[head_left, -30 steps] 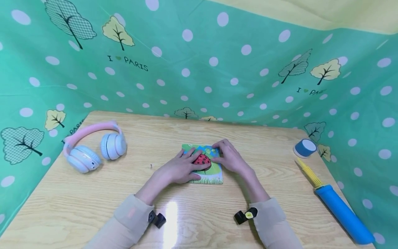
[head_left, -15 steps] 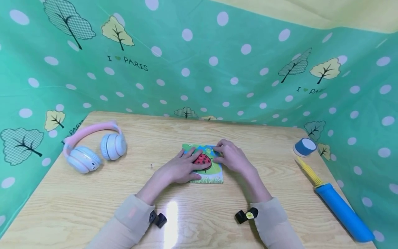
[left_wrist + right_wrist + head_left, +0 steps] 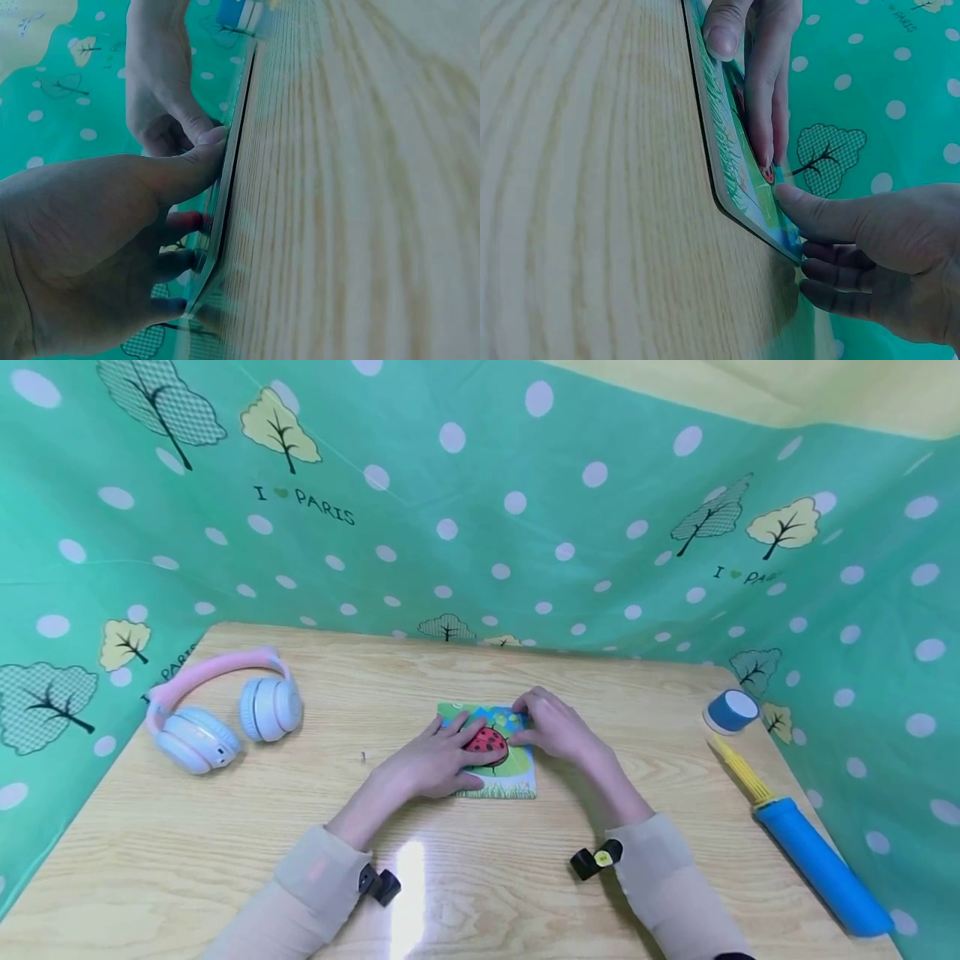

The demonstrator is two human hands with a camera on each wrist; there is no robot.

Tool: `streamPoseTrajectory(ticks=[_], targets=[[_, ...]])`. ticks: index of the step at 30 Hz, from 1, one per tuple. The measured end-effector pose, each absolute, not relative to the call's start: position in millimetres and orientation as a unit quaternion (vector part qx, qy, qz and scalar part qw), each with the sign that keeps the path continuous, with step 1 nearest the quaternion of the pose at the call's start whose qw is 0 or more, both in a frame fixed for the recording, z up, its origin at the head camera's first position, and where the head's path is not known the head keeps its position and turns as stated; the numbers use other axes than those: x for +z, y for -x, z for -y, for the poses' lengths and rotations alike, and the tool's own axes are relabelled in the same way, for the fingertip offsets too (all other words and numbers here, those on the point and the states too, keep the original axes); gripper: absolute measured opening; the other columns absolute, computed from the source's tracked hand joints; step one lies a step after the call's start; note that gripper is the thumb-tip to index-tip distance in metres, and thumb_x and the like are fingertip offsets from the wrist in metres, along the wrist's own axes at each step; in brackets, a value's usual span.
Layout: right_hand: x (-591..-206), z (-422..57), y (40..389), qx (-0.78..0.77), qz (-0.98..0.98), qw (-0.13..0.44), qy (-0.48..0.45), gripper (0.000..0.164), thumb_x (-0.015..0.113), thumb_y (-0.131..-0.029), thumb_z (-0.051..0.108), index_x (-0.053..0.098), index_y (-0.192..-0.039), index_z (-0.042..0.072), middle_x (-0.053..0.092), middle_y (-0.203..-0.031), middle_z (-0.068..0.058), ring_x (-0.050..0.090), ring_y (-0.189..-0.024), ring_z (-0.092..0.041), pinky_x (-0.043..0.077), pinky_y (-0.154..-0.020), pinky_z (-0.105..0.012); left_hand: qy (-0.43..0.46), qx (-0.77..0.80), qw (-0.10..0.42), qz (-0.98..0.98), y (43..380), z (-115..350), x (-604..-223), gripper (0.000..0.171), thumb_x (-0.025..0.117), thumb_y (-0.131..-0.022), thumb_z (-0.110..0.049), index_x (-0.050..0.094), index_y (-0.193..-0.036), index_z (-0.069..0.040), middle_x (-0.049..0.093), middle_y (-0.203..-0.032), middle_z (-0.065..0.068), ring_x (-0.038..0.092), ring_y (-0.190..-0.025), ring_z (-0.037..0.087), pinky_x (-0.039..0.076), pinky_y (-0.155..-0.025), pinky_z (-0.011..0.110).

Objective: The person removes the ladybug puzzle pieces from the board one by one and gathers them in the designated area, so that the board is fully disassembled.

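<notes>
Ladybug board: the ladybug picture board (image 3: 516,770) is lying flat on the wood-grain table (image 3: 517,885) straight in front of me, both hands touching it.
My left hand: left hand (image 3: 433,765) is laid over the board's left side, fingers spread, one of them across the red ladybug (image 3: 489,741).
My right hand: right hand (image 3: 558,728) is at the far right corner, thumb on the top face, other fingertips at the edge. Honestly can't tell if they're pinching anything.
Which way it lies: from my right hand, the board runs left and back toward me; from the left, it runs off to the right.
Long axis: looks close to square, so I wouldn't call one.
Nearer hand: basically a tie, both are on it. Far right corner belongs to the right one.
Off to the sides: headphones (image 3: 258,710) well left; blue hand pump (image 3: 821,864) well right.
</notes>
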State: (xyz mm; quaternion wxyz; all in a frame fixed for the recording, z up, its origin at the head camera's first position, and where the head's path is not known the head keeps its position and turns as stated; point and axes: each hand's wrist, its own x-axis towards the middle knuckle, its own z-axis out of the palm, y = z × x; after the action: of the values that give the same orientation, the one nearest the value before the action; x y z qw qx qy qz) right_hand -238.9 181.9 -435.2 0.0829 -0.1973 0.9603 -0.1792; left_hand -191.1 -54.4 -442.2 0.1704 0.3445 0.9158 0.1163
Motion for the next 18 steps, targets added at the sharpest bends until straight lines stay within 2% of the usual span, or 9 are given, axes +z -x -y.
streamPoseTrajectory(ticks=[18], targets=[[-435.2, -186.5, 248.4, -0.190, -0.949, 0.111, 0.224, 0.053, 0.083, -0.087, 0.035, 0.062, -0.125, 0.005, 0.061, -0.122, -0.009, 0.059, -0.108, -0.023, 0.054, -0.098, -0.043, -0.341, 0.117, 0.171, -0.917, 190.8, 54.1, -440.8, 0.056, 0.053, -0.104, -0.050, 0.038, -0.158, -0.041, 0.011, -0.175, 0.010, 0.007, -0.162, 0.040, 0.013, -0.129, 0.066]])
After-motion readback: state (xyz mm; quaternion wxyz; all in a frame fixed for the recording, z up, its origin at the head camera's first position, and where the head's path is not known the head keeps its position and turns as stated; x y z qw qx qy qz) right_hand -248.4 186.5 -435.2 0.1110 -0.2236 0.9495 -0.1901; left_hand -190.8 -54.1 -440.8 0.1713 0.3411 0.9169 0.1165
